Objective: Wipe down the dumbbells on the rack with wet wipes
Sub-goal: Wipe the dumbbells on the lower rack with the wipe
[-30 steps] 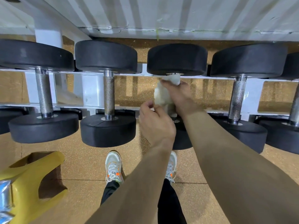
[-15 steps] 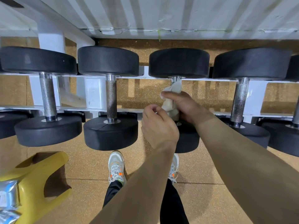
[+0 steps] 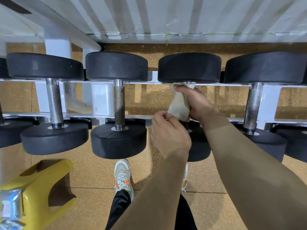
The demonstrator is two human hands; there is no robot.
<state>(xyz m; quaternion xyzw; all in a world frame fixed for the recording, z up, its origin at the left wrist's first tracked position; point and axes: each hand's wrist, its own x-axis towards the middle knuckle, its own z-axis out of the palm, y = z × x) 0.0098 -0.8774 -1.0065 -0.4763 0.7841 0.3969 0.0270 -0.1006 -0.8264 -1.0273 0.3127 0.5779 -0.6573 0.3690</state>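
Note:
Several black dumbbells with knurled steel handles lie across a white rack. My right hand grips a soiled wet wipe wrapped round the handle of the third dumbbell, high up against its far head. My left hand hovers just in front with its fingers loosely curled, over the near head of that dumbbell; whether it touches anything is not visible. The handle itself is hidden by the wipe and my hands.
Neighbouring dumbbells lie left and right of the one I wipe. A yellow stool with a pack of wipes stands at the lower left. My shoes are on the cork-coloured floor under the rack.
My right hand has slid the wipe up the handle from its middle to the far head. The left hand has stayed in front of the near head.

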